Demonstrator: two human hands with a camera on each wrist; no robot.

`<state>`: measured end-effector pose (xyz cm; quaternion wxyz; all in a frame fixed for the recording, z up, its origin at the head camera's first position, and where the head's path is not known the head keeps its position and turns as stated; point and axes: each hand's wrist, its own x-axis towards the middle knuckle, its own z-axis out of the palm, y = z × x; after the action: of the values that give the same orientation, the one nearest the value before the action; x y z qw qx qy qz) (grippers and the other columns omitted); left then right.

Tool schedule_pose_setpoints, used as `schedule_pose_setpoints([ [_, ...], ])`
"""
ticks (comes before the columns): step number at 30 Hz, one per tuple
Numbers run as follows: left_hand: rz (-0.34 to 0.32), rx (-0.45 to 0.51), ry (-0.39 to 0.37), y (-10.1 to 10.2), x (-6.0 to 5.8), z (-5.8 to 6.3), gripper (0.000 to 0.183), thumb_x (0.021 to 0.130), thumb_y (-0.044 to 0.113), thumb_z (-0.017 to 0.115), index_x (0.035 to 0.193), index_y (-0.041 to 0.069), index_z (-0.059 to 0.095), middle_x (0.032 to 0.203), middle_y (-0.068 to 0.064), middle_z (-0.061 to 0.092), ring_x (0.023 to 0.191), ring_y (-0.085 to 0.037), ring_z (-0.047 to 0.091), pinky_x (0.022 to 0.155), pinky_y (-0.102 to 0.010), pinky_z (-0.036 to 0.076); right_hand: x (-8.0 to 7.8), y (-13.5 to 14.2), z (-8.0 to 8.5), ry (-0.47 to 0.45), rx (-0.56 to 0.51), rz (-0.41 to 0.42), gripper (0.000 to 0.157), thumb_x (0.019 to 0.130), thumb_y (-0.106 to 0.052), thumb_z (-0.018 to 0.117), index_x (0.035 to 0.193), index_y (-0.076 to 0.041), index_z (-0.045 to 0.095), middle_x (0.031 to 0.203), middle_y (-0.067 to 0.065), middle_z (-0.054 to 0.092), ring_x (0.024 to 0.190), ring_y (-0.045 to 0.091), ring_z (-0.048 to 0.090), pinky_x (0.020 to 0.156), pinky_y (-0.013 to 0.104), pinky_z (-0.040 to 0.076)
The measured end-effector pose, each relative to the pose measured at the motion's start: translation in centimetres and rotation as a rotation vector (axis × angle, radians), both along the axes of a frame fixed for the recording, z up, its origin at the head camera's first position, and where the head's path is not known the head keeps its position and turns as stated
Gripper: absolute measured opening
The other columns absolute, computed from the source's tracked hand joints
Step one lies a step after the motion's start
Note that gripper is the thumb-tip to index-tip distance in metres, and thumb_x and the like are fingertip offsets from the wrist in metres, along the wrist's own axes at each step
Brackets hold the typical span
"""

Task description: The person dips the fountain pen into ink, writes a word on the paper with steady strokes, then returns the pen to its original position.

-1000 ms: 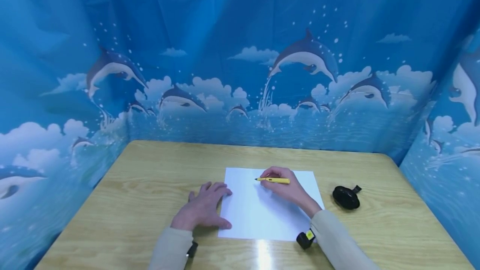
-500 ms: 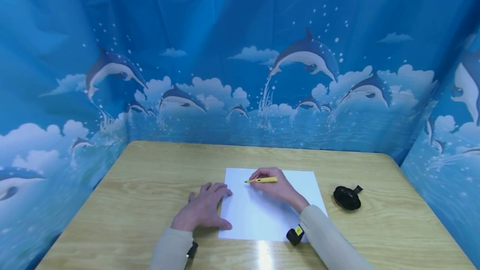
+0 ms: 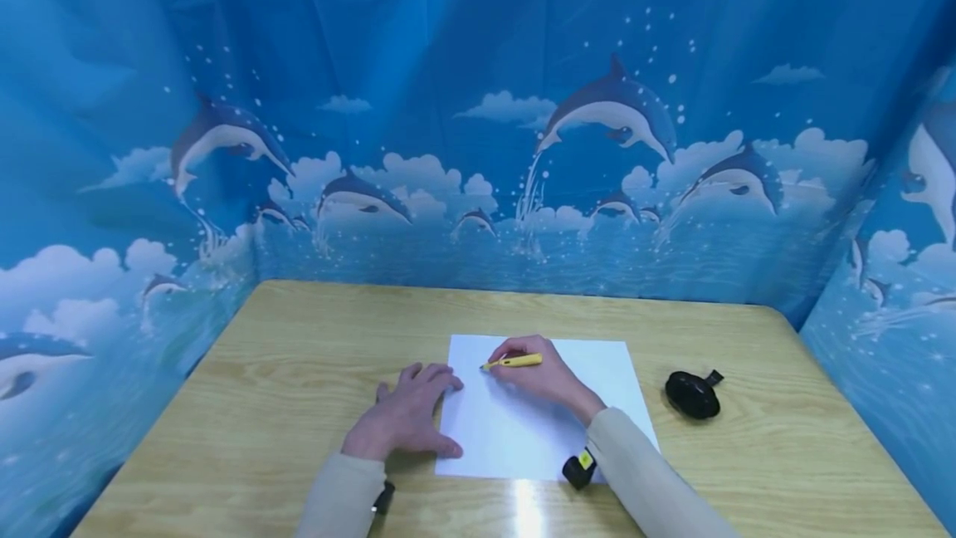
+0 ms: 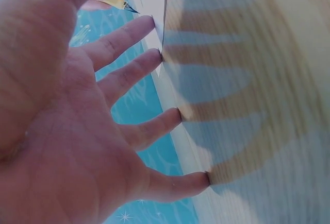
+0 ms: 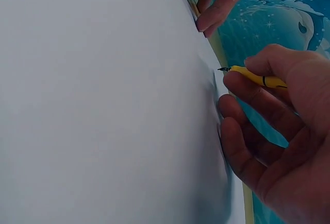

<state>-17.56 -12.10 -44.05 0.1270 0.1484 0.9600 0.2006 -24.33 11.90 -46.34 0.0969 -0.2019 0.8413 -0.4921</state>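
A white sheet of paper (image 3: 553, 442) lies on the wooden table. My right hand (image 3: 548, 376) pinches a yellow fountain pen (image 3: 520, 361) between thumb and fingers, over the upper left part of the sheet. Its dark nib points left, close to the paper in the right wrist view, where the other fingers curl beneath the yellow barrel (image 5: 252, 76). My left hand (image 3: 407, 418) rests at the sheet's left edge with fingers spread. In the left wrist view, the spread fingers (image 4: 131, 74) touch down with their tips, two of them at the paper's edge.
A glossy black rounded object (image 3: 693, 395) with a short tab lies on the table (image 3: 299, 380) right of the paper. A blue curtain (image 3: 478, 106) printed with dolphins hangs behind and at both sides. A small black device (image 3: 578, 469) is worn at the right wrist.
My right hand has moved left across the paper with the fountain pen, bringing the nib closer to my left hand and slightly nearer to me. My left hand has stayed in place.
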Motion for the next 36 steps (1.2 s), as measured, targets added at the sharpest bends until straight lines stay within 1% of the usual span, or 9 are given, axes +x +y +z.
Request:
schedule_pose_setpoints([
  [6,0.001,-0.006,-0.003,0.04,-0.03,0.06,0.089,0.063,0.057,0.092,0.139,0.025,0.058,0.159,-0.005,0.045,0.147,-0.05,0.033,0.106,-0.09,0.022,0.08,-0.22,0.15,-0.006,0.034,0.006,0.01,0.091,-0.015,0.075,0.1,-0.014,0.079,0.096,0.001,0.077,0.084,0.012,0.066,0.077,0.023,0.055],
  [10,0.001,-0.005,-0.002,0.09,0.01,0.13,0.088,0.063,0.056,0.092,0.138,0.024,0.058,0.158,-0.005,0.046,0.147,-0.05,0.033,0.106,-0.09,0.023,0.04,-0.4,0.08,-0.002,0.039,0.011,0.011,0.09,-0.014,0.075,0.1,-0.012,0.079,0.097,0.003,0.078,0.084,0.01,0.066,0.077,0.022,0.055],
  [16,0.001,-0.005,-0.002,0.13,-0.02,0.14,0.087,0.063,0.055,0.092,0.138,0.024,0.059,0.158,-0.005,0.046,0.147,-0.05,0.033,0.106,-0.09,0.023,-0.03,-0.61,0.13,0.013,0.052,0.011,0.011,0.089,-0.013,0.076,0.099,-0.01,0.079,0.094,0.004,0.077,0.081,0.01,0.065,0.073,0.02,0.054],
  [22,0.001,0.001,-0.001,0.09,-0.08,0.11,0.086,0.063,0.055,0.092,0.137,0.024,0.059,0.158,-0.005,0.046,0.147,-0.05,0.033,0.106,-0.09,0.023,-0.13,-0.64,0.14,0.044,0.05,0.022,0.011,0.088,-0.013,0.076,0.098,-0.01,0.079,0.093,0.004,0.078,0.081,0.009,0.066,0.073,0.019,0.055],
  [31,0.001,-0.004,-0.004,0.15,-0.11,0.16,0.086,0.063,0.056,0.092,0.136,0.025,0.059,0.157,-0.005,0.046,0.147,-0.05,0.033,0.105,-0.09,0.024,0.06,-0.6,0.37,0.041,0.074,0.014,0.011,0.088,-0.012,0.074,0.098,-0.013,0.079,0.091,0.0,0.077,0.079,0.008,0.065,0.073,0.02,0.055],
  [36,0.004,-0.008,-0.003,0.15,-0.16,0.18,0.086,0.063,0.055,0.092,0.136,0.024,0.06,0.157,-0.005,0.047,0.146,-0.049,0.034,0.105,-0.09,0.024,0.17,-0.62,0.58,0.027,0.095,0.002,0.011,0.089,-0.012,0.074,0.098,-0.014,0.078,0.091,-0.002,0.076,0.081,0.01,0.066,0.076,0.024,0.056],
])
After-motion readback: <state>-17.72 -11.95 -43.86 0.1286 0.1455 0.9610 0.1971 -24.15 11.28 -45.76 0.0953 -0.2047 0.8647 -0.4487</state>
